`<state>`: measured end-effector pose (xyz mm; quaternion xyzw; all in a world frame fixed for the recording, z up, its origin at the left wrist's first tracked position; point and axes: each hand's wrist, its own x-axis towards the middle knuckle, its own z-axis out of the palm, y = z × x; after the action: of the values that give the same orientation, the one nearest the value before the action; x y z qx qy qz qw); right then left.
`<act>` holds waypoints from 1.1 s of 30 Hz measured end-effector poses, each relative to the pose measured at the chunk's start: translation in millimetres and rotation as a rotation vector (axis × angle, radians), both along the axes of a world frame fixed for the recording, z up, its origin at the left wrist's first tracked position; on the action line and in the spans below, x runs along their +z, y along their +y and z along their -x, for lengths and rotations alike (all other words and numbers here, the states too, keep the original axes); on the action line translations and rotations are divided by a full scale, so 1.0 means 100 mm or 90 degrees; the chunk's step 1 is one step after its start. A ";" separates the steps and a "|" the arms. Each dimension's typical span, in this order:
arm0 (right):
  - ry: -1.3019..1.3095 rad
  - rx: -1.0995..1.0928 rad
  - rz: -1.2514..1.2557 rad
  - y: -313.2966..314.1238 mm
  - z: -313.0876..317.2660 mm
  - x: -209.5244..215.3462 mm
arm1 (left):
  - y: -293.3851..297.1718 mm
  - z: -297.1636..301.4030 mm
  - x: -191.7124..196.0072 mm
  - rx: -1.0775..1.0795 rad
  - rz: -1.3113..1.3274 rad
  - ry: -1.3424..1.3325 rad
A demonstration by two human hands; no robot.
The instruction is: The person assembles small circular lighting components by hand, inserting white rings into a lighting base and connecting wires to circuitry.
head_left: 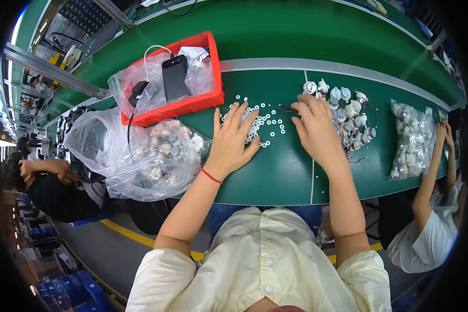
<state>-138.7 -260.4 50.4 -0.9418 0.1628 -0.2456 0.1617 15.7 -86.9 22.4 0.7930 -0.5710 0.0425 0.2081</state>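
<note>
My left hand (233, 139) lies spread over a scatter of small white rings (269, 122) on the green tabletop (255, 179), its fingertips among them. To the right, my right hand (317, 130) hovers or rests at the left edge of a pile of small white motor-like parts (350, 109) with thin wires. Its thumb and fingers stand apart, and I make out nothing held in them. A thin dark and red wire (283, 108) runs close to its fingertips; whether they touch is unclear.
A red bin (219, 78) at the back left holds plastic bags and a black power bank (175, 78) with a white cable. Before it lies an open clear bag (125, 177) of similar parts. Right stands another filled bag (412, 140), beside a co-worker's hands (445, 133).
</note>
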 end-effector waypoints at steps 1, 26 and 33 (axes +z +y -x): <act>0.004 0.002 0.000 0.09 0.03 0.00 | 0.03 -0.01 0.00 -0.012 -0.009 0.013; -0.072 0.020 -0.332 1.09 0.42 -0.40 | 1.32 0.38 0.38 -0.024 0.269 0.137; -0.165 0.461 -0.268 1.78 -0.56 0.02 | 1.64 -0.06 0.58 0.377 0.069 0.127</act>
<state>-83.1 -82.1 52.7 -0.8459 -0.1526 -0.2509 0.4452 21.8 77.2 80.3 0.9129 -0.2891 0.0538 0.2832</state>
